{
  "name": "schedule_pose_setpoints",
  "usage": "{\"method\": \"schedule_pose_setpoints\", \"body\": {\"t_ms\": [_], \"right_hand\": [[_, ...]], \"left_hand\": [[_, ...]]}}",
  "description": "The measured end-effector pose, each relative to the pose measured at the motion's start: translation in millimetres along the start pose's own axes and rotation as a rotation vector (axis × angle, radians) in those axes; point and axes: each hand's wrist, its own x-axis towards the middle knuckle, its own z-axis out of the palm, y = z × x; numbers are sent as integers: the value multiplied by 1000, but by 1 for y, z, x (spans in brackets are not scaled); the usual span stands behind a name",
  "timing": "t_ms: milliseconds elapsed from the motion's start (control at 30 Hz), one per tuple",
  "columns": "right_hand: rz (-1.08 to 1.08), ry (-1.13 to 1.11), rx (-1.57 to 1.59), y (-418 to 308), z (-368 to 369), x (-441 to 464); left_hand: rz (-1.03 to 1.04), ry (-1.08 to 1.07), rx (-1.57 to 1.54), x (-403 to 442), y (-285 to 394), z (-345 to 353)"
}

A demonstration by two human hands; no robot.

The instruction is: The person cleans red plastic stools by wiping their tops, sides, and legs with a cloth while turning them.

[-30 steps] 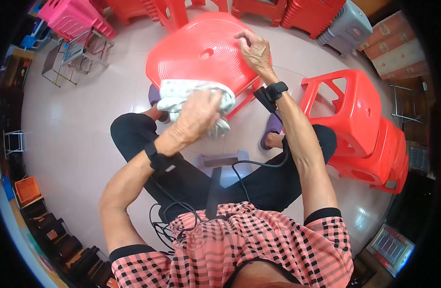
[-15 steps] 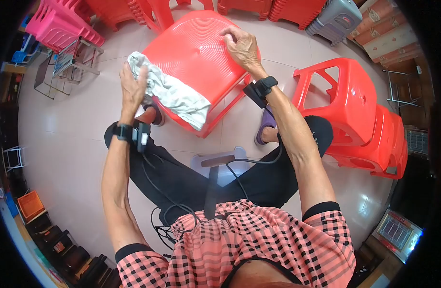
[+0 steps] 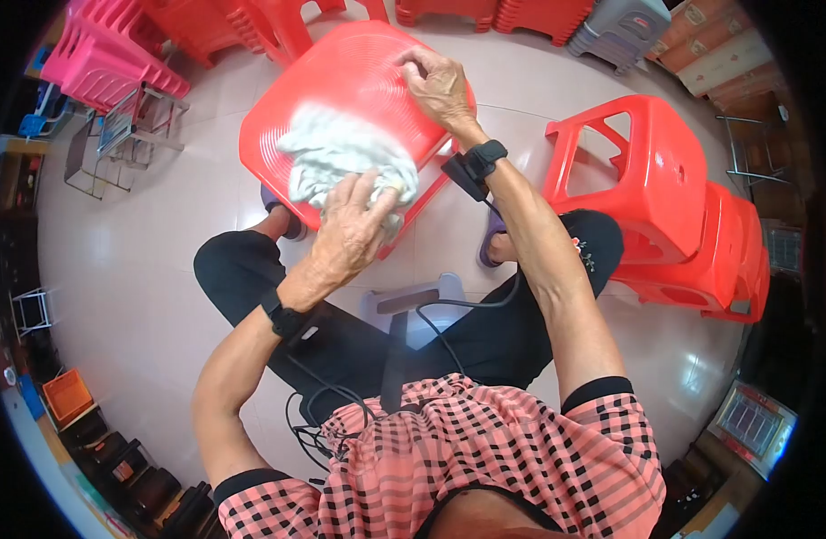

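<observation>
A red plastic stool (image 3: 350, 67) with fine concentric rings on its seat stands in front of me. Bunched on the near part of the seat is a pale white-green cloth (image 3: 332, 148), blurred at its far end. My left hand (image 3: 350, 225) presses onto the cloth, its fingers closed over the near folds. At the seat's right side is my right hand (image 3: 438, 90), fingers bent and thumb apart, holding nothing; whether it bears on the seat is hard to tell.
Red stools (image 3: 651, 180) lie tipped in a row to my right. Stacked pink stools (image 3: 107, 49) and a metal-framed step (image 3: 130, 121) stand far left, grey stools (image 3: 619, 31) far right. A small grey-white stool (image 3: 413, 301) is between my legs, near dangling black cables (image 3: 341, 386).
My left hand has swept right and toward me from the seat's left edge, bunching the cloth under it. The right hand stays nearly in place, and the view has shifted slightly.
</observation>
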Motion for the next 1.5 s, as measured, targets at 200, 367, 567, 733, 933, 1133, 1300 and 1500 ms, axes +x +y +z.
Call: {"method": "schedule_pose_setpoints", "body": {"t_ms": [200, 367, 567, 733, 933, 1133, 1300, 1500], "right_hand": [[61, -169, 8, -7, -9, -1], [142, -331, 537, -32, -18, -24], [35, -357, 402, -53, -17, -46], [-124, -328, 301, -49, -9, -50], [-364, -448, 103, -78, -6, -64], [-390, -549, -85, -88, 22, -51], [-466, -613, -122, -95, 50, -27], [-410, -623, -216, -64, 74, 39]], "left_hand": [[-128, 235, -414, 28, -6, -24], [-131, 448, -368, 43, -17, -29], [-411, 519, -669, 53, -23, -31], [-378, 535, -613, 50, -35, -21], [-604, 418, -841, 42, -30, -43], [-627, 683, -460, 4, -53, -51], [-358, 625, -97, -8, -35, -61], [-198, 492, -66, 3, -18, -34]]}}
